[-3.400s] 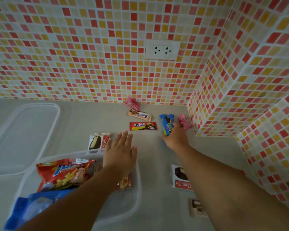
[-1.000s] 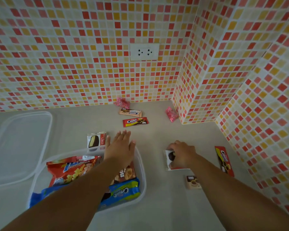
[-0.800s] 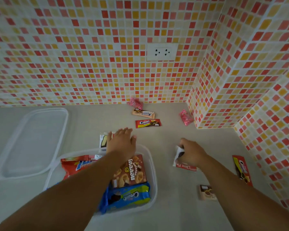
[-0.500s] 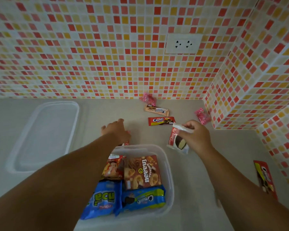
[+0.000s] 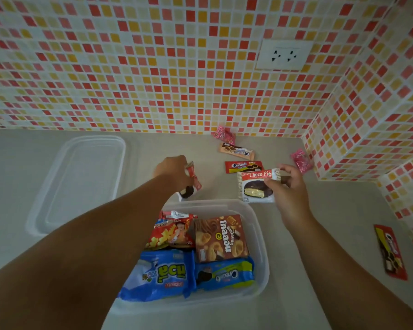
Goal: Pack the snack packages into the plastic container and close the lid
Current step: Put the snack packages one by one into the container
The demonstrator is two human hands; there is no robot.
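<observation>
Plastic container (image 5: 260, 236) sits at lower centre of the frame, open, on the grey counter (image 5: 332, 234). Inside: red chip bag (image 5: 172, 234) at its far left, brown biscuit box (image 5: 221, 238) beside it, blue snack bag (image 5: 162, 275) and blue cream-cookie pack (image 5: 224, 273) along the near side. The floor is largely covered; the fill looks like one layer.

Right hand (image 5: 289, 186) is held just past the container's far right corner, thumb and fingers pinched on the right edge of a Choco Pie packet (image 5: 256, 185), which hangs clear of the counter. A second ago this packet lay flat on the counter to the right of the container; it is now lifted and carried inward. Judgement: drop into the box is the next step.

Left hand (image 5: 174, 171), centre of the frame, has left the container rim and is closed around a second pie packet (image 5: 191, 184) just beyond the far wall; the red end sticks up past the fingers, the lower end seems to touch the counter.

Not yet packed: red cookie bar (image 5: 243, 166), tan cookie bar (image 5: 236, 151), two pink candies (image 5: 224, 135) (image 5: 301, 160) near the tiled wall, and a red bar (image 5: 390, 252) at far right.

Lid (image 5: 81, 179) lies flat at left, well apart. Closing is some way off.
</observation>
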